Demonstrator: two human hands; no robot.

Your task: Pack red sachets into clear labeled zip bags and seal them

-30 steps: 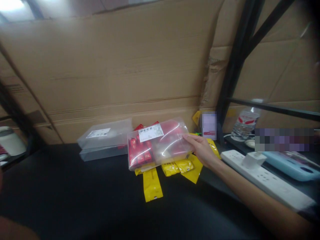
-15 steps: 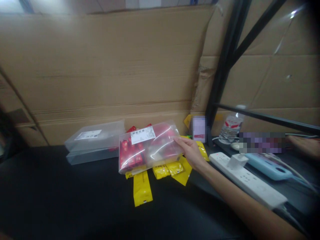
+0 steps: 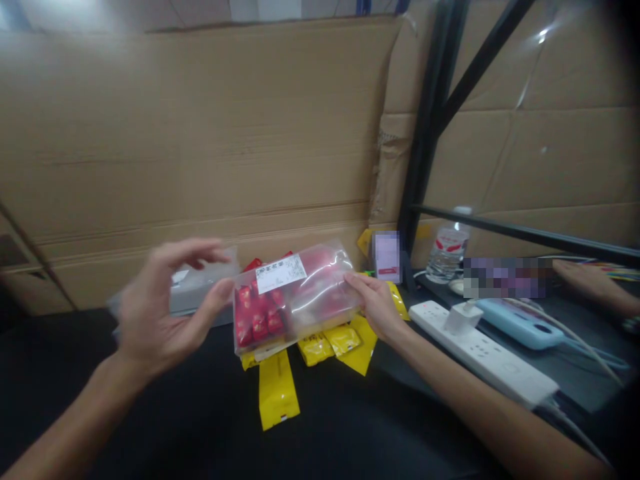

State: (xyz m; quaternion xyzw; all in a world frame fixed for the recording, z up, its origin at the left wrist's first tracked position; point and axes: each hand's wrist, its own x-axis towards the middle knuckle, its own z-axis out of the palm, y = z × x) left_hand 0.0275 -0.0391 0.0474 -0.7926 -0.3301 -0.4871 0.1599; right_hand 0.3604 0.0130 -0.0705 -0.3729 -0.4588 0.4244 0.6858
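Note:
My right hand point(image 3: 377, 303) grips the right end of a clear plastic box point(image 3: 320, 293), which is tilted toward me. Through its wall show several small red packets point(image 3: 260, 317), mostly at the left end, and a white printed label point(image 3: 281, 273) is stuck on its face. Close to the box's left end, my left hand point(image 3: 173, 303) is raised with thumb and fingers apart, holding nothing and slightly blurred. Behind that hand, partly hidden, lies another clear plastic box point(image 3: 200, 290). Yellow packets point(image 3: 280, 393) spread on the black table under and in front of the held box.
A white power strip point(image 3: 480, 353) with a plug and a light blue device point(image 3: 520, 323) lie at the right. A water bottle point(image 3: 449, 247) stands behind them, beside a black metal frame point(image 3: 417, 160). Another person's hand point(image 3: 595, 287) rests at far right. Cardboard point(image 3: 200, 133) walls the back.
My left hand has come into view from the lower left, up to the box's left end. My right hand keeps its grip on the box. The view has shifted slightly right.

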